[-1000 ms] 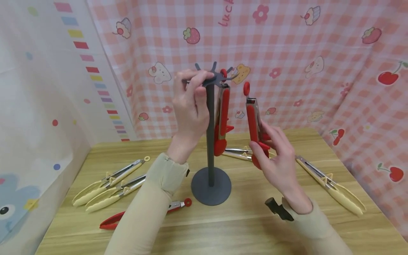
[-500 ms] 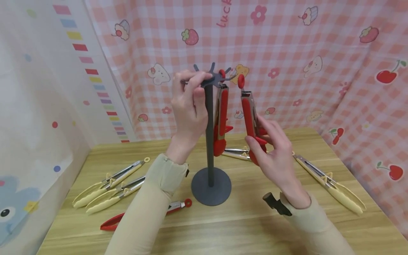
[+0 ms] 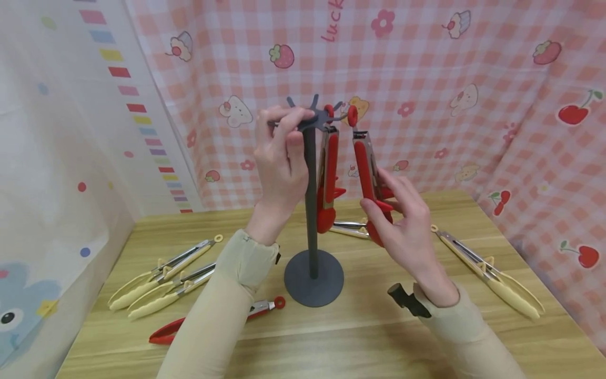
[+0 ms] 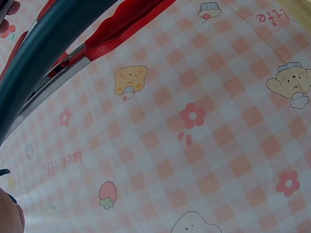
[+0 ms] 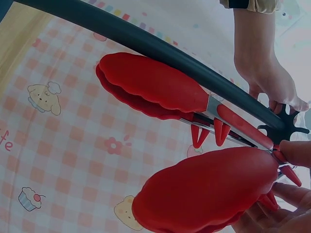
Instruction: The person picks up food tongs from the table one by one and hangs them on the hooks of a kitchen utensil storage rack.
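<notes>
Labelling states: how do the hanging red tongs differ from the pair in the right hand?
The hanging tongs hang from the stand; the held tongs are gripped by the right hand. The hanging tongs are near vertical; the held tongs lean, top toward the stand. Both are red with metal parts.

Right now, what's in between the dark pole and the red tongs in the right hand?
In the head view, another pair of red tongs hangs between the pole and the held tongs.
</notes>
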### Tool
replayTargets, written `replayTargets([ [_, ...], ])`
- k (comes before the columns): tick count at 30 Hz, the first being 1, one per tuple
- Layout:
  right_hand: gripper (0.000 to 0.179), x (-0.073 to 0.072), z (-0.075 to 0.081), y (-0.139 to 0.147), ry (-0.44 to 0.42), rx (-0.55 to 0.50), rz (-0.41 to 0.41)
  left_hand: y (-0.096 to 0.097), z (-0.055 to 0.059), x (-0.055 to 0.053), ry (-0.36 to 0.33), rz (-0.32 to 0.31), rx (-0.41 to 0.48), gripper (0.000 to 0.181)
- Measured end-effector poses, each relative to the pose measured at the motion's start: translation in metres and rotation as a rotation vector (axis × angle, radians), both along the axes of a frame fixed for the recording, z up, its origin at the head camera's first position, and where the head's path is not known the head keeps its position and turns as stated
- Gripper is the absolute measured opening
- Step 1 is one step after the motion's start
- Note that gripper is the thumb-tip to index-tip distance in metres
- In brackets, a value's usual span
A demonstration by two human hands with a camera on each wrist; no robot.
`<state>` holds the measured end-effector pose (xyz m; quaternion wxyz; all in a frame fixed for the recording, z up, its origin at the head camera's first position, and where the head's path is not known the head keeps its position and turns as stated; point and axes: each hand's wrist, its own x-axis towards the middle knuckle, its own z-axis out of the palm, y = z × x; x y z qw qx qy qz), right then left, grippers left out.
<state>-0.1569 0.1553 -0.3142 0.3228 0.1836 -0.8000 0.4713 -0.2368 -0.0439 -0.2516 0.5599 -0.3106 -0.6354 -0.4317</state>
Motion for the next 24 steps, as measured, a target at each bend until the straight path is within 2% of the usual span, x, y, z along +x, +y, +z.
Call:
replayTargets([
  [24, 0.062, -0.0012, 0.001, -0.0016, -0.027, 0.017, 0.003, 0.0002, 0.0, -0.0002, -0.006, 0.005, 0.001, 0.063],
])
